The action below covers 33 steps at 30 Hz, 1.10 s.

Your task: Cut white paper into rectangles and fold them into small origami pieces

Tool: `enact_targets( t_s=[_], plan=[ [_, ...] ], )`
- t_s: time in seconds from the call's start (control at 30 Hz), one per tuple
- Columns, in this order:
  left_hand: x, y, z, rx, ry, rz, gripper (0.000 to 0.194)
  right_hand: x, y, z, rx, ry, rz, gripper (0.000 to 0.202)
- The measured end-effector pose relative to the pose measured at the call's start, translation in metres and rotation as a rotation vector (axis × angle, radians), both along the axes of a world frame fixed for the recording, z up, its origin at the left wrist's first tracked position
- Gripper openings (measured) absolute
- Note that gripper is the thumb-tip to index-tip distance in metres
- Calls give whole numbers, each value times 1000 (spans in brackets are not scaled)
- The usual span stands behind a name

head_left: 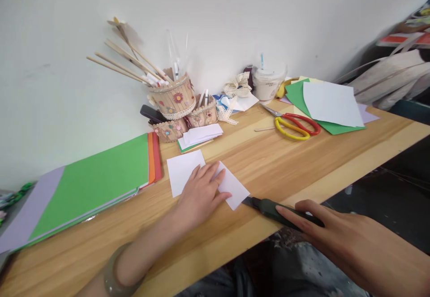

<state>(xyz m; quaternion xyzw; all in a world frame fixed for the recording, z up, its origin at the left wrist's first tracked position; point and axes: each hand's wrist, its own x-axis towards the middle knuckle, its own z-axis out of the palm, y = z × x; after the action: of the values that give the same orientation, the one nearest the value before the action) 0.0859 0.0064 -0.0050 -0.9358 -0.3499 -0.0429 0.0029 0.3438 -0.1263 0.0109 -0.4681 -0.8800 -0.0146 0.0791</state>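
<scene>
My left hand (203, 189) lies flat with its fingers spread, holding down a small white paper piece (233, 188) on the table. A second white paper square (183, 168) lies partly beneath the same hand, to its left. My right hand (339, 230) is wrapped round the dark green handle of a utility knife (273, 210). The knife's blade meets the lower right corner of the paper piece; whether it is inside a fold or only touching the edge, I cannot tell. A bracelet (116, 272) circles my left wrist.
Beyond my left hand is a stack of white slips (203, 133), near decorated holders (174, 97) with sticks and pens. Scissors (295, 126), a lidded cup (268, 82) and loose paper sheets (331, 104) are at the back right. Coloured sheets (101, 180) lie left on the wooden table (231, 243).
</scene>
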Motion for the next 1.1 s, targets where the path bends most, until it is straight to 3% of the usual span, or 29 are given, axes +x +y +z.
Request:
enact_targets(
  t_s=[0.57,0.87,1.1],
  plan=[
    [0,1,1,-39,95,11,55,15,-3,-8,-11,14,-100,69],
    [3,2,1,-124,33,84,65,4,25,-4,61,-72,-53,70],
    [6,-2,4,-66,6,77,51,-1,45,-7,80,-121,-70,70]
  ],
)
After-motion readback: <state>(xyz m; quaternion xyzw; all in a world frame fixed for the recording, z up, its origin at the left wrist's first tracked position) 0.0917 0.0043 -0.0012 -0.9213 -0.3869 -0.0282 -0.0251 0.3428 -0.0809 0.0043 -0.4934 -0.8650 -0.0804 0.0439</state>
